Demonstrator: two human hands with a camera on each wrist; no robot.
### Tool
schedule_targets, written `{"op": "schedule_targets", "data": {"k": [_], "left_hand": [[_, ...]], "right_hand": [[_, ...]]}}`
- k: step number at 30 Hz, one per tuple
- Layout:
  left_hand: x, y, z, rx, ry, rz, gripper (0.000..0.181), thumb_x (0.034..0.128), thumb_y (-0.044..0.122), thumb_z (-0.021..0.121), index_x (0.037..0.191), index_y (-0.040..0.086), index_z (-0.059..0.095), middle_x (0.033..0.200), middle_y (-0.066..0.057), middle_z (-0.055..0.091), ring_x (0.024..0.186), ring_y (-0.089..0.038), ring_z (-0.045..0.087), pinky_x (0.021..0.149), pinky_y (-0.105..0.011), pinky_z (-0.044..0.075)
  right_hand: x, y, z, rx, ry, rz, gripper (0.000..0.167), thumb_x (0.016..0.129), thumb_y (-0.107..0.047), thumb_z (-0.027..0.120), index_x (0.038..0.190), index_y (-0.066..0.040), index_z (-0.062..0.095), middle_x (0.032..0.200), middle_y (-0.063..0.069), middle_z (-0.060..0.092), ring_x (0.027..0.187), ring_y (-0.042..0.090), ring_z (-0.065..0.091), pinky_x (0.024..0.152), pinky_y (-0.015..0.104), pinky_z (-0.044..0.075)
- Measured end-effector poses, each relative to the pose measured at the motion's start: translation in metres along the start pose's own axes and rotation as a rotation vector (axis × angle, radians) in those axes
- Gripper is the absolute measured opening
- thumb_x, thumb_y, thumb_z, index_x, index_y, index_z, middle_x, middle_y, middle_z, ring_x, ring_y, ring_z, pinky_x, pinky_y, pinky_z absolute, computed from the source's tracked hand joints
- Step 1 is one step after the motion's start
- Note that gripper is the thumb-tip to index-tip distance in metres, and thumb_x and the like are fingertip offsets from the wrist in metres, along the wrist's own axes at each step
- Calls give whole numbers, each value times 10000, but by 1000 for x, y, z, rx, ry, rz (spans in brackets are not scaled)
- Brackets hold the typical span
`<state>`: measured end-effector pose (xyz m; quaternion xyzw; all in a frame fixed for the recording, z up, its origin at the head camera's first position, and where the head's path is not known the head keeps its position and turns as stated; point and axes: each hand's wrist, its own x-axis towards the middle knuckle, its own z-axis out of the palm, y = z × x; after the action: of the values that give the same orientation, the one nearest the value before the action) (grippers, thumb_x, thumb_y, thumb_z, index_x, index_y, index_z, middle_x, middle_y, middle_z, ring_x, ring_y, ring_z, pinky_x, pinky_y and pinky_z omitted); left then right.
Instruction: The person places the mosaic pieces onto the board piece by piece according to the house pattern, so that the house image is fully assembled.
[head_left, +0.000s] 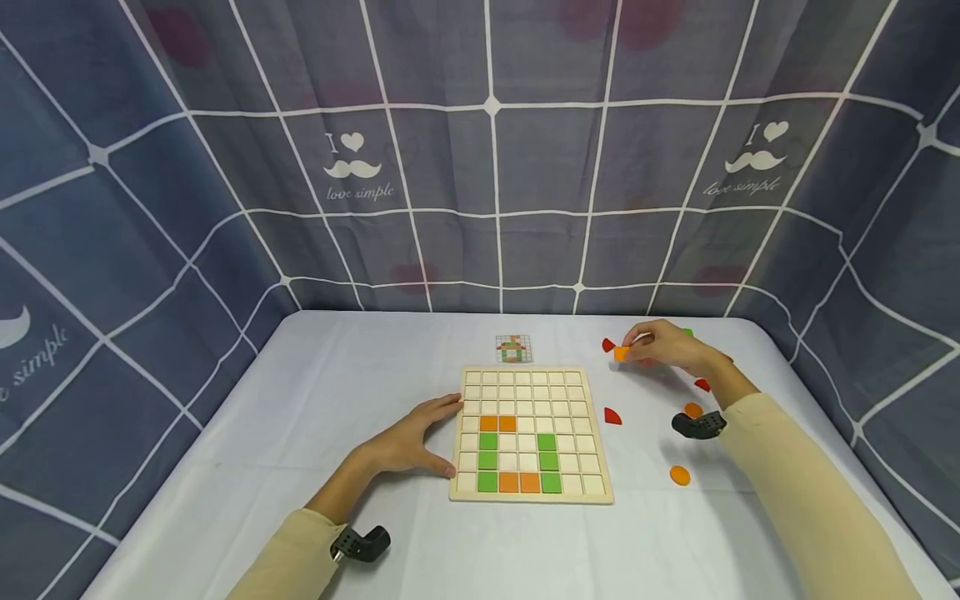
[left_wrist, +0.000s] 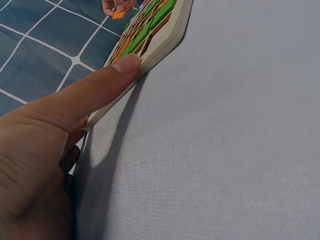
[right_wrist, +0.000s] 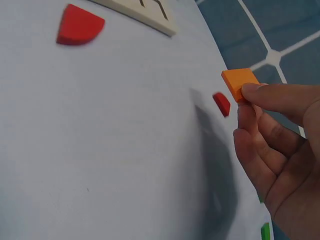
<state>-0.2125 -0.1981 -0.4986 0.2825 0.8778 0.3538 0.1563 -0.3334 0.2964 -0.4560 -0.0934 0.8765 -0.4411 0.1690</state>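
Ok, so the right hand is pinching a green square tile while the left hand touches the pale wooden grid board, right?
Not quite: the right hand pinches an orange square tile, not green, as the right wrist view shows, while the left hand touches the pale wooden grid board.

Curtains (head_left: 435,167) around a table (head_left: 360,358)

From my end I get blue-grey fabric back, left and right: white grid lines (head_left: 495,158), hearts (head_left: 352,142), mustaches (head_left: 352,169), "love simple" lettering (head_left: 360,193). Dull red blotches (head_left: 178,37) on the back. I see white tablecloth (left_wrist: 240,150), fine weave up close. Soft-edged shadows (right_wrist: 217,170) across it.
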Motion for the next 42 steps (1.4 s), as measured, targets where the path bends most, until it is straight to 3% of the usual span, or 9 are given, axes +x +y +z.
{"op": "schedule_targets", "data": {"k": [9,18,27,36,42], "left_hand": [[-1,-1,-1,-1,2,-5,1102,740,404,943,1610,65,357,1696,-53,226,1549,-340,151,1217,-572,181],[0,-1,1,-4,1,-9,1106,739,400,945,1614,72,353,1696,-48,227,1550,-337,150,1215,-574,187],[0,-1,1,-9,-5,-13,1106,740,406,943,1615,75,352,1696,-44,226,1549,-334,152,1215,-575,184],[1,-2,4,-12,0,-16,1111,735,404,945,1617,83,350,1695,-38,230,1550,-326,154,1218,-563,183],[0,1,1,-10,7,-15,1114,729,398,949,1613,71,356,1695,-48,232,1549,-332,157,1217,-566,183]], "right_hand": [[0,-19,20,29,-70,-88,265,919,-118,789,1111,18,668,938,101,705,883,275,638,810,372,587],[-4,-35,40,11,-81,-130,201,908,-132,802,1031,-15,695,924,95,726,826,265,630,774,425,565],[-13,-45,67,4,-147,-175,136,905,-97,793,986,-30,708,879,99,732,789,230,604,729,364,518],[-25,-64,103,34,-195,-173,131,888,-73,806,964,-24,712,827,153,718,740,213,575,672,318,476],[-23,-73,127,54,-195,-154,129,874,-91,827,935,-45,723,803,98,730,731,185,607,681,284,479]]}}
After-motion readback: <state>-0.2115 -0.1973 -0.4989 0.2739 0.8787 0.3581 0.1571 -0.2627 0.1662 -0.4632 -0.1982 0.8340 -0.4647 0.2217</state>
